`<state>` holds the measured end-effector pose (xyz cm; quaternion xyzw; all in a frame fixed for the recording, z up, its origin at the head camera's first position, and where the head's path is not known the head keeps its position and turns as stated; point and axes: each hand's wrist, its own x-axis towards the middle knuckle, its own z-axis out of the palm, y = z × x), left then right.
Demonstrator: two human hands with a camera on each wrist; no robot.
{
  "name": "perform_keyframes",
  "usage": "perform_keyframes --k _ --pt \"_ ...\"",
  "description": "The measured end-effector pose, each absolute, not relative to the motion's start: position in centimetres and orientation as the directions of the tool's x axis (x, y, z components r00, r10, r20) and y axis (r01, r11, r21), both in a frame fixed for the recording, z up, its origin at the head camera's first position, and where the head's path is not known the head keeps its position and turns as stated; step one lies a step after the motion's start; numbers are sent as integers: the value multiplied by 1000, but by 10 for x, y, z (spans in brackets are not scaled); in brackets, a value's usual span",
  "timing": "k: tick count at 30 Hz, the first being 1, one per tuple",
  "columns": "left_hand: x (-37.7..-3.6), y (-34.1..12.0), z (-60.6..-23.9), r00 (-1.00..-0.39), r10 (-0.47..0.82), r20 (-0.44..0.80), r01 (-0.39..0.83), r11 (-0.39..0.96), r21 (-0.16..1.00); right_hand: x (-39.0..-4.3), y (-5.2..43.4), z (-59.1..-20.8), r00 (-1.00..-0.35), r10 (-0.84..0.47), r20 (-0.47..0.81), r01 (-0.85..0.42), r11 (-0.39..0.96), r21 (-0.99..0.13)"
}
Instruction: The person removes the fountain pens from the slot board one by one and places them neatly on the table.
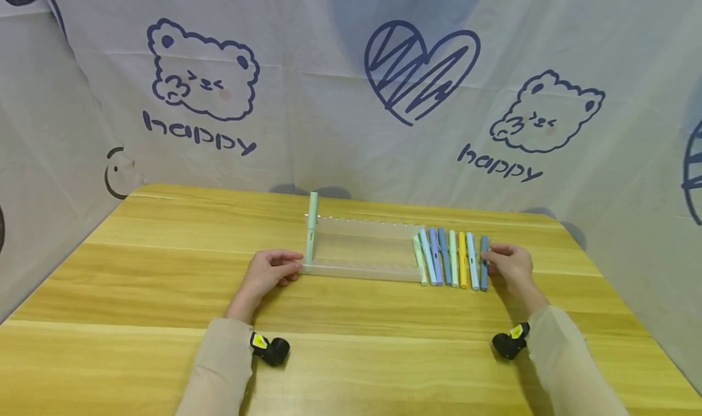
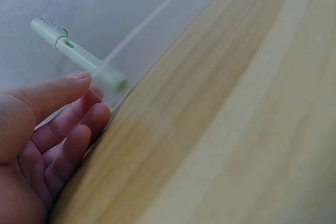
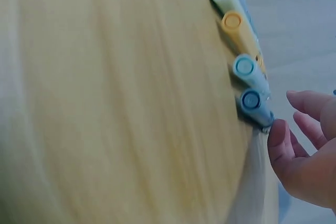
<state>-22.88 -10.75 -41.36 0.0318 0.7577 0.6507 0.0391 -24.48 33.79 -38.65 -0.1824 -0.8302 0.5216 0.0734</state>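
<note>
A translucent pen rack [image 1: 362,253] stands mid-table, with one pale green pen [image 1: 311,227] upright at its left end. My left hand [image 1: 286,270] rests against the rack's left front corner. In the left wrist view, the left hand [image 2: 92,98] has loosely bent fingers [image 2: 79,135] against the rack's edge [image 2: 131,72], just below the green pen [image 2: 79,56]. Several pastel pens [image 1: 446,257] lie side by side right of the rack. My right hand [image 1: 493,259] is at the rightmost dark blue pen [image 1: 484,264]. In the right wrist view, the right hand [image 3: 289,116] touches that pen [image 3: 256,107] with the thumb, its fingers spread apart.
The wooden table [image 1: 351,355] is walled on three sides by a white cloth printed with bears and a heart [image 1: 422,69]. A small black camera sits on each wrist [image 1: 270,348]. The table's far edge runs just behind the rack.
</note>
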Motion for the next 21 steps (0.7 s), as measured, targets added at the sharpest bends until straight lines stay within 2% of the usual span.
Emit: perform_keyframes --k 5,13,21 --pt "-229 -107 -414 -995 102 -14 2 153 988 -246 328 -381 -918 396 -26 203 411 -889" --pt "-229 -108 -414 -994 108 -4 13 155 988 -245 307 -379 -911 411 27 110 305 -946" --pt "-229 -108 -414 -994 107 -7 9 154 988 -245 292 -379 -912 410 29 78 241 -967"
